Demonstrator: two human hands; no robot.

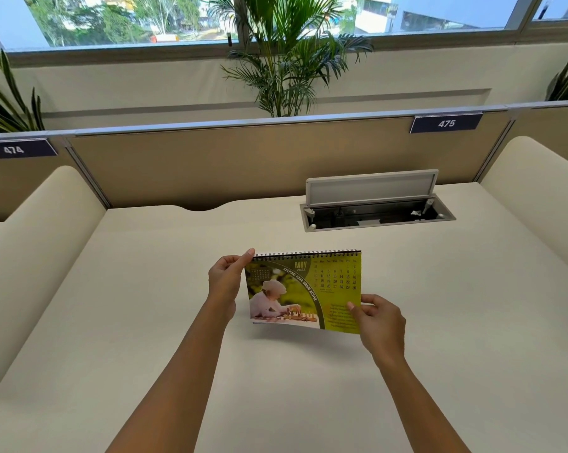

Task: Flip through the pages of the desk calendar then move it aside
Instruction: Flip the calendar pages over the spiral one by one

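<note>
The desk calendar (303, 289) stands upright in the middle of the cream desk (164, 289), spiral binding on top. Its front page is yellow-green, reads MAY 2026, and carries a photo of a person at a board game. My left hand (227, 279) grips the calendar's upper left corner by the spiral, thumb against the edge. At the lower right corner, my right hand (375, 318) pinches the front page between thumb and fingers. The page's bottom edge looks slightly lifted above the desk, with a shadow beneath.
An open cable hatch (374, 207) with its lid raised sits in the desk behind the calendar to the right. A tan partition (210, 165) labelled 475 closes the back. Rounded cream dividers (44, 253) flank both sides. Plants (285, 60) stand behind the partition.
</note>
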